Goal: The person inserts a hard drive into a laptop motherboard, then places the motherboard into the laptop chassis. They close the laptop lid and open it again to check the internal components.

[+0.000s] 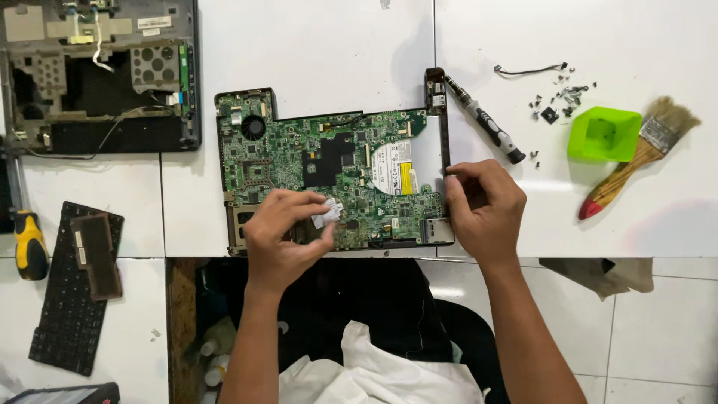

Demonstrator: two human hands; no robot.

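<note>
On the white surface (pixel 314 45), right in front of the person, lies a green circuit board (pixel 329 176) in a dark frame. It is bare, with no cover on it. The left hand (pixel 284 236) pinches a small white label or tab (pixel 329 213) near the bottom edge of the board, thumb and fingers closed on it. The right hand (pixel 482 206) grips the right edge of the frame, fingers curled round it to hold it steady.

Just beside the board, up and to the right, lies a thin screwdriver (pixel 486 127). Near it are loose little screws (pixel 557 101), a green tray (pixel 604 135) and a paintbrush (pixel 636 157) with a red tip.

Far to the left sits the open laptop shell (pixel 97 75), with wires showing. Below it rest a black keyboard (pixel 67 314) and a yellow-handled screwdriver (pixel 30 243).

It looks like much of the taking apart is done: the shell, the keyboard and screws are off. The board still sits in its frame.
</note>
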